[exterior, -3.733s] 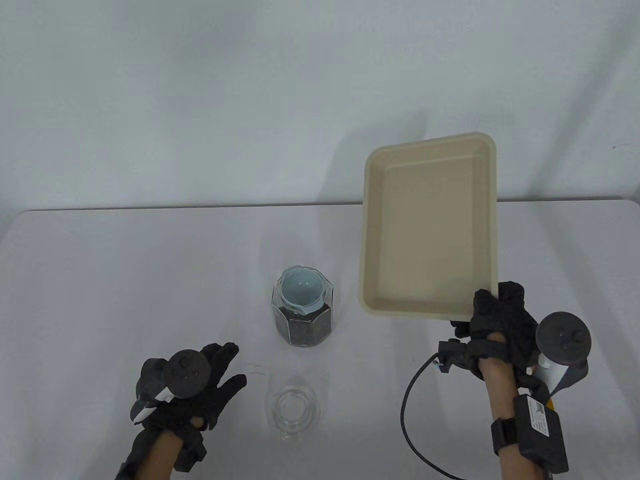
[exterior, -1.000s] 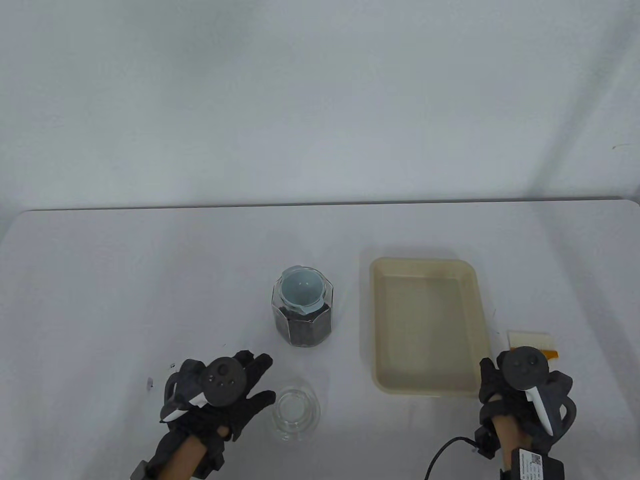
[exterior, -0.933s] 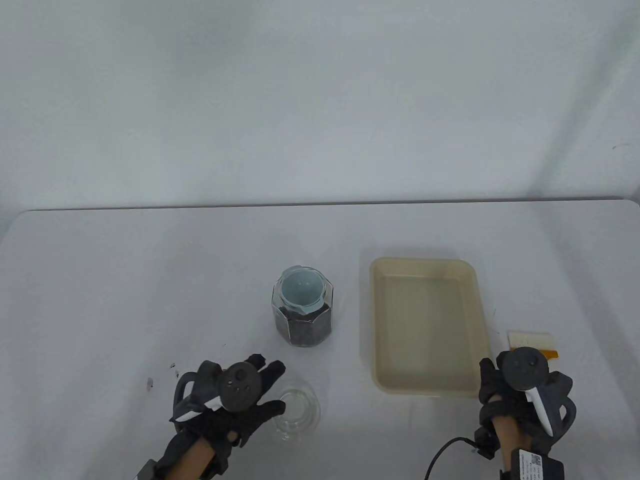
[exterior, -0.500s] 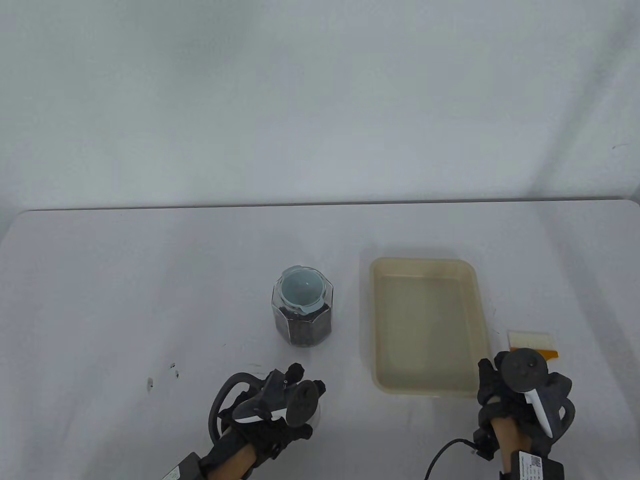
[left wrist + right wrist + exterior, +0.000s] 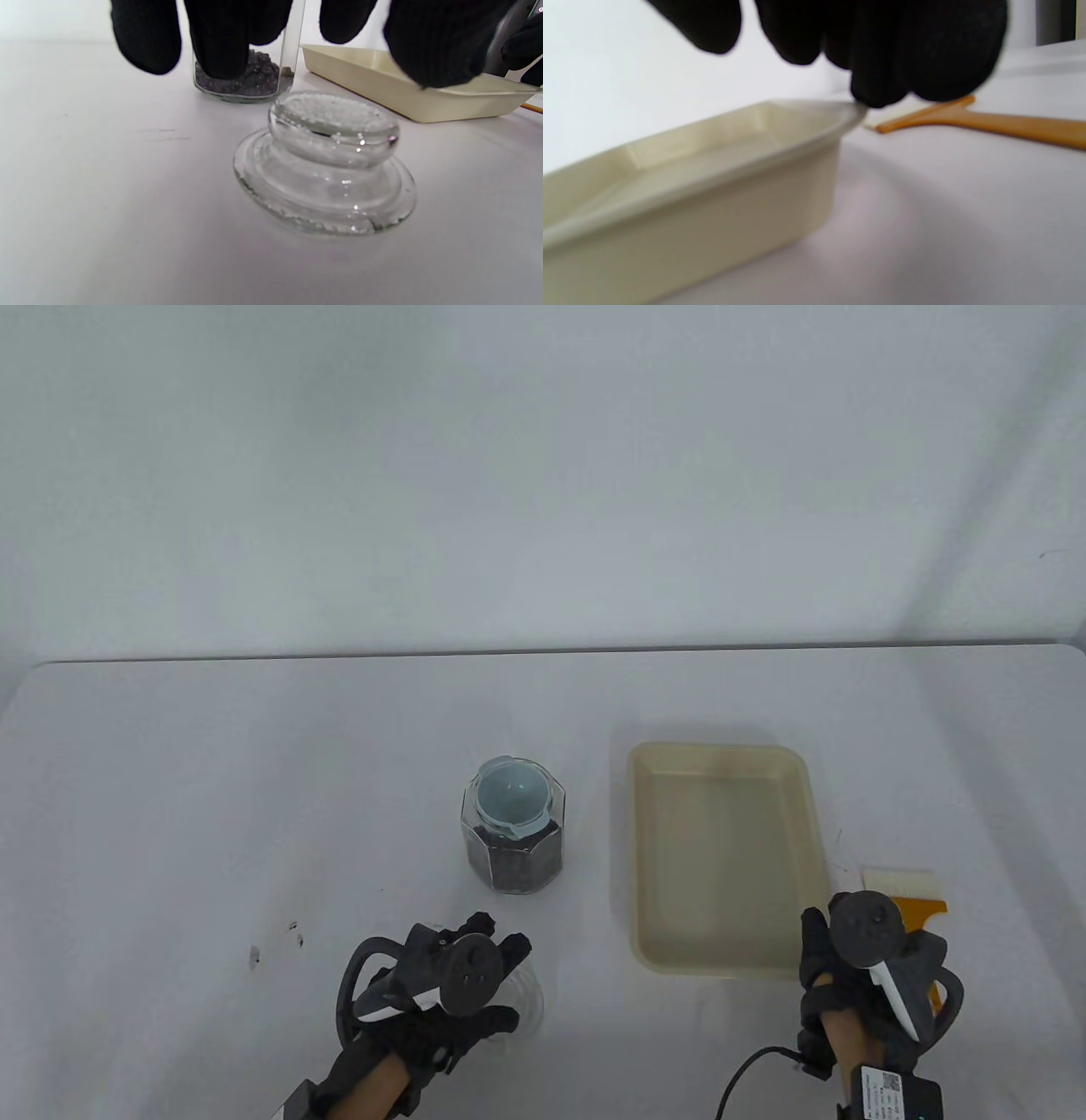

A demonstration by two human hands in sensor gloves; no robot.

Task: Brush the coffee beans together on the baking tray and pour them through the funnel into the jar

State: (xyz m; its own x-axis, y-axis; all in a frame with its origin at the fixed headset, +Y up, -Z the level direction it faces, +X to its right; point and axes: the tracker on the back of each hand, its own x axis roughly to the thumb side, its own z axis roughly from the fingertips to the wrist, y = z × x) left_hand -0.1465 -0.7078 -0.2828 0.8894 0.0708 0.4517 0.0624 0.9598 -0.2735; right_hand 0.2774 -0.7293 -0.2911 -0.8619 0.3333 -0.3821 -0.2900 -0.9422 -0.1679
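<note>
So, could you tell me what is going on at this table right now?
A person in sensor gloves is working with coffee beans. The jar holds beans, with the funnel in its mouth. The baking tray lies flat and looks empty. The left hand hovers over the glass lid on the table, not gripping it. The right hand is at the tray's near corner, beside the brush.

lid (image 5: 326,169): clear glass, glossy, smooth, with bright glints
jar (image 5: 512,840): clear glass, faceted, shiny
funnel (image 5: 512,799): pale blue, smooth, looks like plastic
tray (image 5: 683,203): cream, matt, smooth
brush (image 5: 988,123): orange handle, smooth, faint sheen
gloves (image 5: 220,38): black knitted cloth, matt
table (image 5: 106,190): white, matt, smooth
</note>
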